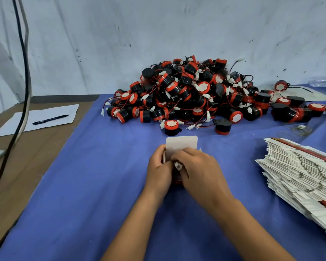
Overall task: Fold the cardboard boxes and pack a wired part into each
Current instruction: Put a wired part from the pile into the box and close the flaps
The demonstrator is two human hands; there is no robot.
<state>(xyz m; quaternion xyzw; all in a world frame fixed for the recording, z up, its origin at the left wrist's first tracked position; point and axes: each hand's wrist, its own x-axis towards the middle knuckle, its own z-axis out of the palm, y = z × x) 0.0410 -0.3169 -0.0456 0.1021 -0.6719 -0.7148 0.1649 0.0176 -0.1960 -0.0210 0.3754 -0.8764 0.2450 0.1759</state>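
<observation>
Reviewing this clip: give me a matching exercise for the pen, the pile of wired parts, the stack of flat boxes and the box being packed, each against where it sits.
Things:
1. pen
2. pile of wired parts
3. stack of flat boxes
4. box being packed

Places:
A. right edge of the blue cloth
B. between both hands, flap up
C. on the white paper sheet, far left
D. at the back, against the wall

Pairs: 1-C, 2-D, 3-A, 4-B

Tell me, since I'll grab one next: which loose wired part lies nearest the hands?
The part at the pile's front edge, white-and-red face up, directly beyond the box flap; the others lie farther back.
</observation>
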